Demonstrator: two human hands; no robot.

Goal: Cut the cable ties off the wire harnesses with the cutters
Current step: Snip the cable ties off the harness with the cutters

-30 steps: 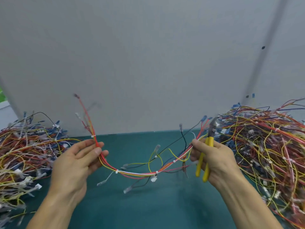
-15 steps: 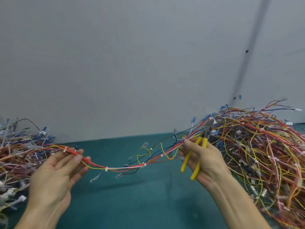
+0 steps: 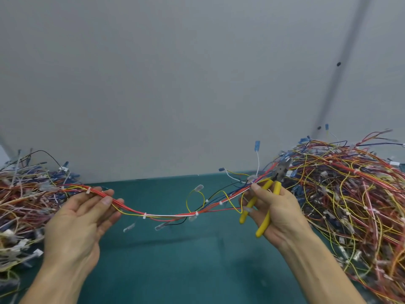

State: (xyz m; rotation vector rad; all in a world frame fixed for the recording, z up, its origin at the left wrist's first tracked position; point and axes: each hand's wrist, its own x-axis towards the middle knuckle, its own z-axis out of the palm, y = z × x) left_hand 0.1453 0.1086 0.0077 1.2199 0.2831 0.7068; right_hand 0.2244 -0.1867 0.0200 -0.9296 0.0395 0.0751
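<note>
One harness spans left to right; cutters point up-right.

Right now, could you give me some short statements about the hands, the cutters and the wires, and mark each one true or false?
1. The right hand grips the yellow-handled cutters. True.
2. The held harness lies flat on the green table. False: it hangs in the air between the two hands.
3. The left hand holds the harness. True.
4. The cutters bite a white cable tie at mid-harness. False: their head points up at the right end, away from that tie.
5. Wires are piled on one side only. False: there is a left pile and a right pile.
</note>
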